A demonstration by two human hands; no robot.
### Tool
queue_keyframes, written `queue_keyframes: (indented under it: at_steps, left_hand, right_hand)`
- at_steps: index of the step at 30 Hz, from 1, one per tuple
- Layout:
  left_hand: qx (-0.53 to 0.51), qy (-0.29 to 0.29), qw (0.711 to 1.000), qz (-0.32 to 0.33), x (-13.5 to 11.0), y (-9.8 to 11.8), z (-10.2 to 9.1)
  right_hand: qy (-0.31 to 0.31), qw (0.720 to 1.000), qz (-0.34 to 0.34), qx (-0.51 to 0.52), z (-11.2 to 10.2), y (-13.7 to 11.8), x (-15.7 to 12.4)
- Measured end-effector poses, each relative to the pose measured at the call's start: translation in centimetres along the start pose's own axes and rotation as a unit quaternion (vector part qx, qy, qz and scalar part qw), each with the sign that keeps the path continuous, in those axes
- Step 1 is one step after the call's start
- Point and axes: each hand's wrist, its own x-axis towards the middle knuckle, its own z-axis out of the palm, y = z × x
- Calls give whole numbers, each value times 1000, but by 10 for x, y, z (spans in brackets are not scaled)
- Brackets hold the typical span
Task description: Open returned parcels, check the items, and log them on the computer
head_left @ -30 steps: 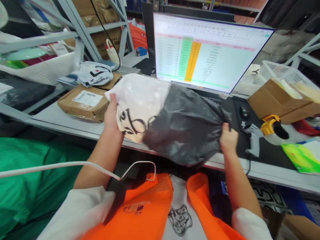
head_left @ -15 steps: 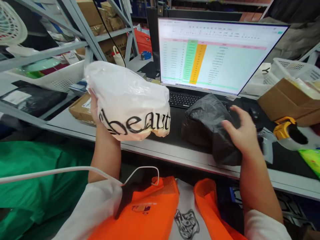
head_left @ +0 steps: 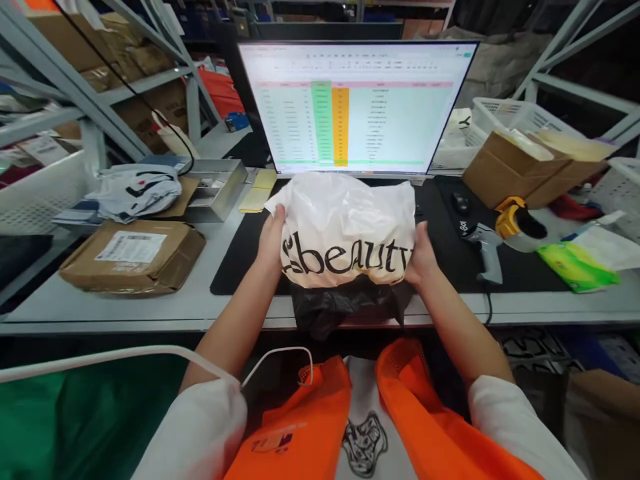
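A white plastic package [head_left: 345, 227] with black lettering lies on top of a black plastic bag [head_left: 340, 310] at the front edge of the desk. My left hand [head_left: 273, 237] grips the package's left side and my right hand [head_left: 420, 257] grips its right side. Both hands have fingers curled round the package's edges. The black bag is mostly hidden under the package and hangs slightly over the desk edge.
A monitor [head_left: 355, 100] with a spreadsheet stands behind. A brown parcel [head_left: 133, 257] lies at the left, a metal tray [head_left: 215, 190] behind it. At the right are a barcode scanner [head_left: 485, 247], tape dispenser [head_left: 515, 220], cardboard box [head_left: 525, 170] and green packet [head_left: 577, 267].
The white package came out of the black bag in my left hand. It has since come down onto the black bag at the desk centre, and my right hand moved from the bag to the package.
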Motion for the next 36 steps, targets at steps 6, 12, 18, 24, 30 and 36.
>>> queue_keyframes:
  at_steps: [6, 12, 18, 24, 30, 36]
  left_hand:
    - [84, -39, 995, -26, 8, -33, -2]
    - [120, -43, 989, 78, 13, -20, 9]
    - [30, -255, 958, 131, -47, 30, 33]
    - [-158, -188, 964, -102, -81, 10, 30]
    - [-213, -29, 967, -138, -60, -13, 5]
    - [-169, -15, 985, -42, -17, -8, -13]
  right_hand:
    - [118, 992, -21, 31, -23, 0, -16]
    - [232, 962, -132, -61, -34, -21, -38]
    - [70, 916, -235, -318, 42, -37, -65]
    - [-168, 774, -226, -567, 83, -24, -50]
    - [-123, 735, -252, -617, 51, 10, -32]
    - [68, 727, -308, -610, 22, -34, 3]
